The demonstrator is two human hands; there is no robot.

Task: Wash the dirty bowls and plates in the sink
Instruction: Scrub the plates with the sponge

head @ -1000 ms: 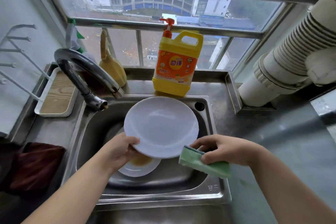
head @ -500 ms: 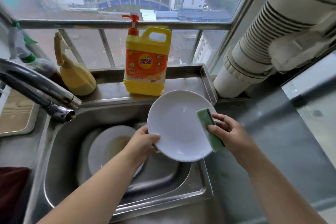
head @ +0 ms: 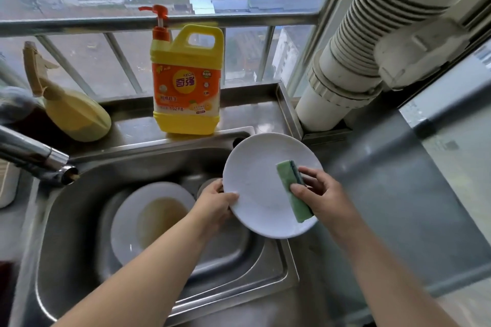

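1. Plate [head: 255, 180] up over the right end of the sink [head: 79, 220], white, tilted with its face toward the camera, its upper edge near the back ledge.
2. Left hand [head: 215, 204] grips the plate at its left rim: thumb lies on the face, fingers curl behind the edge.
3. Right hand [head: 318, 196] holds a green sponge [head: 293, 190], thumb on the near side and fingers wrapped over the far side; the sponge lies flat against the right half of the plate's face, running from near the centre down to the lower right rim.
4. Down in the basin, a second plate [head: 125, 223] lies flat on the bottom, left of the held one, with a brownish puddle in its middle.
5. Left forearm crosses over that dirty plate's lower right part.
6. Faucet [head: 39, 159] reaches in from the left, its spout over the sink's left end; no water shows from it.
7. On the ledge behind the sink stands a yellow detergent jug [head: 186, 82] with an orange label and an orange pump, upright, just behind the held plate's upper edge.
8. Further left on that ledge, a yellow spray bottle [head: 77, 117] lies tipped over on its side.
9. White ribbed duct [head: 372, 42] runs down at the right, meeting the counter [head: 398, 194] behind the right hand.
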